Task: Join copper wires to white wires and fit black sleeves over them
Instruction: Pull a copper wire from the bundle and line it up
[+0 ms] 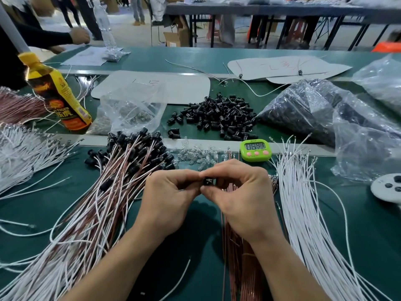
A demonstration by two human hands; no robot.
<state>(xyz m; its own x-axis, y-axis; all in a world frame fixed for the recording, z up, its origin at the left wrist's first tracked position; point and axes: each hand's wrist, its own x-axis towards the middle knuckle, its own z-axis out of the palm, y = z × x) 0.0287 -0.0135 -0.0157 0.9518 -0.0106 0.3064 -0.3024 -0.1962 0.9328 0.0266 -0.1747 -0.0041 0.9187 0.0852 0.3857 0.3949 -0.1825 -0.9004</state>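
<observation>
My left hand [167,198] and right hand [240,200] both have their fingers clamped on one small black plastic sleeve [207,182] above the green bench [201,235]. Bare bench shows between my wrists. It is hemmed by thin copper-coloured wires [236,257] under my right wrist, long white wires [308,224] further right and sleeved wire pairs [97,203] on the left.

My fingers [183,173] cover most of the black sleeve [207,182]; cannot tell whether a wire sits inside it. The copper wires [233,268] pass under my right hand [240,192] and run off the bottom edge. Digits on the timer [255,149] too blurred to read.
</observation>
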